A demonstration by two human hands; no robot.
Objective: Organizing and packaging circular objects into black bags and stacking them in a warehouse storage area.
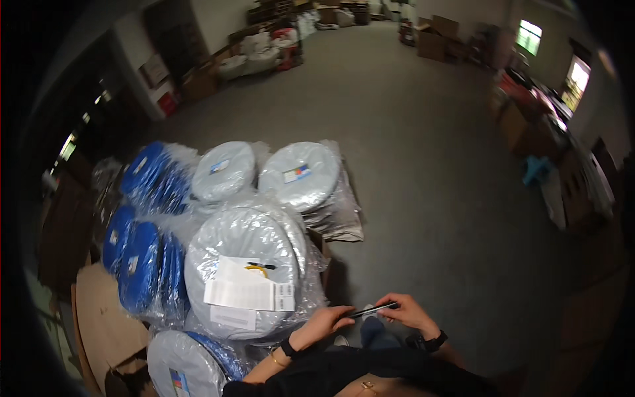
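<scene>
Open grey floor (423,165) spreads past the plastic-wrapped discs (231,235), while the left hand (326,322) and right hand (409,313) both pinch a slim dark object (364,311), perhaps a phone edge-on.

A slim, dark, rod-like object (368,311) is held in the air between a person's two bare hands, in the lower part of the view, a little right of centre. It is narrow and looks straight, mostly black, with a pale, silvery streak along part of its length (perhaps a glint of light; it is too small to tell). It lies nearly level across the view, its right end slightly higher than its left. The left hand (325,322) pinches the left end, its fingers hiding the tip. The right hand (408,313) grips near the right end, where a dark portion shows by the fingers. The object's exact kind cannot be made out.
</scene>
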